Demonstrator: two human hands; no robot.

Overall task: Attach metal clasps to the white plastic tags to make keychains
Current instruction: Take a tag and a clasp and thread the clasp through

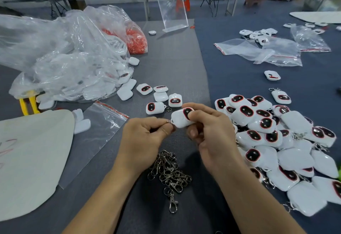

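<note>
Head view: the left hand [145,134] pinches a small metal ring [168,121] between thumb and forefinger, with the other fingers curled in; whether a full clasp hangs from the ring cannot be told, as the palm hides it. The right hand [208,132] grips a white plastic tag [180,120] with its fingers curled over the top and its thumb beneath. The ring touches the tag's left end. Both are held above the middle of the bench [175,58], toward its near edge. A pile of metal clasps [169,169] lies on the bench between the forearms, closer to the near edge. A heap of tags [276,138] occupies the right side of the bench, several with clasps fitted. Loose tags [158,95] lie just beyond the hands. A clear plastic bag [73,58] of white tags sits toward the left edge, and a flat zip bag [97,132] lies nearer, left of the left hand.
</note>
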